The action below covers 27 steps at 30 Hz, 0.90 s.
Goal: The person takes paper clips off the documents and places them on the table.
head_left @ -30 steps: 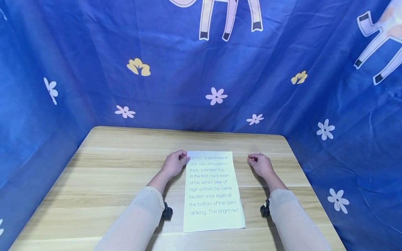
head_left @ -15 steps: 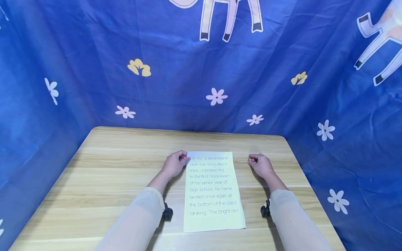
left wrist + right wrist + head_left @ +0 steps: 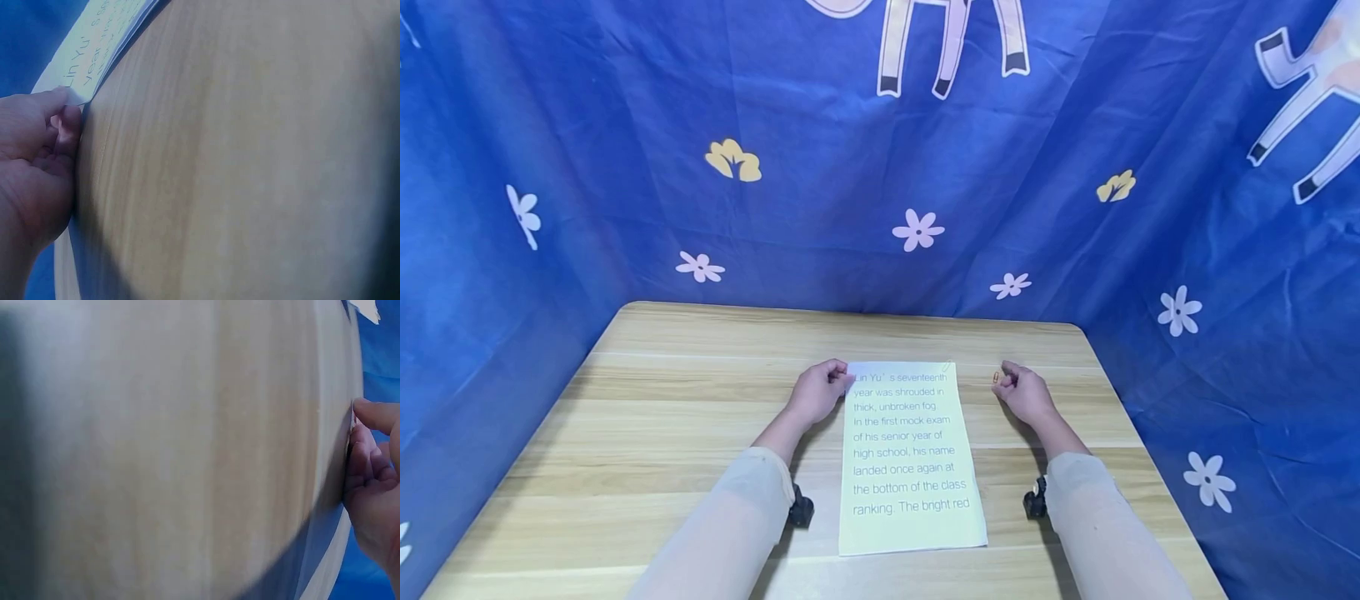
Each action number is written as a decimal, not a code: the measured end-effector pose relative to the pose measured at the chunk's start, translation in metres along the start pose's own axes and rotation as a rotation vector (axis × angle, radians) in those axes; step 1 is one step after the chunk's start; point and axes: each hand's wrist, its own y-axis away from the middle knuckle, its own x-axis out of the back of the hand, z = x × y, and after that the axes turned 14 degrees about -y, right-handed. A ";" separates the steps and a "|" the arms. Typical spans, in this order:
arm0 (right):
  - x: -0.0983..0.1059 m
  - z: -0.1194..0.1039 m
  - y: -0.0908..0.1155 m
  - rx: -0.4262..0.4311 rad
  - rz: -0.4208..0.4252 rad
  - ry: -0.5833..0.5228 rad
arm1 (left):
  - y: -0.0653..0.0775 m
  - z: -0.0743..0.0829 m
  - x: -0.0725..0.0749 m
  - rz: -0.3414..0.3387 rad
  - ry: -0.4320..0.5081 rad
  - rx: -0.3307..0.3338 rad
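Observation:
My left hand (image 3: 817,393) pinches the upper left corner of a stack of printed paper sheets (image 3: 910,530) lying on the table. In the left wrist view, its thumb lies on the top sheet (image 3: 100,40) and a finger lies below the corner. A paper clip (image 3: 947,367) sits at the stack's upper right corner. To the right of the paper, my right hand (image 3: 1024,395) rests near the table with thumb and forefinger parted. A small orange paper clip (image 3: 996,377) shows just left of those fingertips. The right wrist view (image 3: 372,469) does not show this clip clearly.
The pale wooden table (image 3: 662,433) extends on both sides of the paper. Blue printed curtains (image 3: 820,200) stand behind and beside it. Dark wrist devices are strapped below both sleeves.
My right thumb and forefinger have parted, and the orange paper clip now shows more fully beside them. The left hand and the paper have stayed put.

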 end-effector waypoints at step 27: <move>-0.067 -0.055 0.002 -0.082 0.031 -0.681 | 0.002 -0.001 0.004 -0.059 0.063 0.019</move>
